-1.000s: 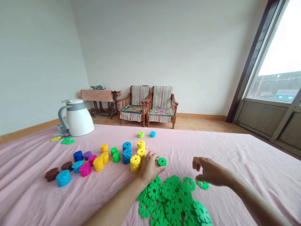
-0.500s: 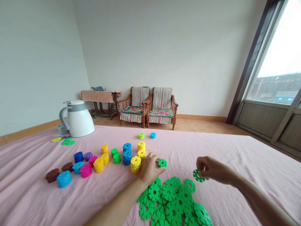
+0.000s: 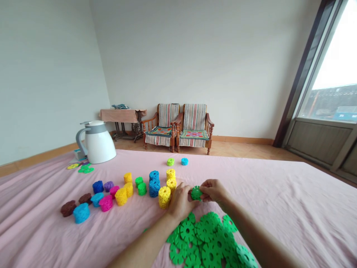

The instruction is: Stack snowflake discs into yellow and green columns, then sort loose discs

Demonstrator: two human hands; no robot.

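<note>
My left hand [image 3: 181,201] curls beside the yellow disc stacks, its thumb and fingers around green notched plastic discs that are now mostly covered. Against them, my right hand [image 3: 213,190] pinches a green notched disc [image 3: 196,193] by its right edge. That disc is tilted, and its face shows between the two hands. Just below my wrists lies a loose pile of green discs [image 3: 205,230], flat and overlapping. Close to my left fingers stand yellow disc stacks [image 3: 164,196], and left of these are blue stacks [image 3: 154,188].
Shorter stacks in green [image 3: 142,189], orange-yellow [image 3: 121,196], pink [image 3: 106,203], light blue [image 3: 81,213] and brown [image 3: 68,208] spread leftward on the pink cloth [image 3: 292,208]. A white jug [image 3: 100,145] stands at the back left. Small lime [image 3: 170,162] and blue [image 3: 184,161] stacks sit farther back.
My right hand has moved left with its green disc and now meets my left hand. My left hand keeps its place by the yellow stacks. The whole view has shifted slightly.
</note>
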